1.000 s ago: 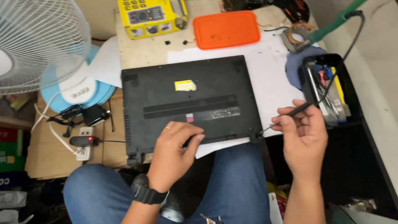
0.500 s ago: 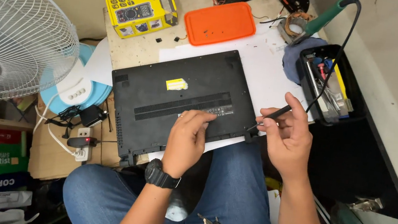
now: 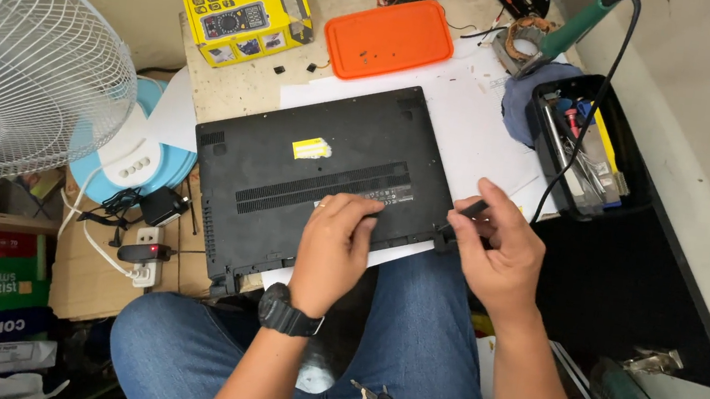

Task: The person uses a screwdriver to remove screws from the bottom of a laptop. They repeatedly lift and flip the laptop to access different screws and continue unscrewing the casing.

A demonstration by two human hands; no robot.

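Note:
A black laptop [image 3: 304, 175] lies upside down on a small table, its near edge over my lap, with a yellow sticker on its base. My left hand [image 3: 333, 246], wearing a black wristwatch, rests flat on the near edge of the base. My right hand [image 3: 497, 258] holds a black screwdriver [image 3: 466, 211] by its handle, the tip pointing down at the laptop's near right corner.
An orange tray [image 3: 390, 37] and a yellow multimeter box [image 3: 245, 10] sit at the table's back. A black tool tray [image 3: 586, 156] stands at the right with a cable. A white fan [image 3: 19, 68] stands left, above a power strip [image 3: 136, 254] and boxes.
My right hand has moved left and down, bringing the screwdriver to the laptop's near right corner. My left hand stays on the base. The view has shifted slightly.

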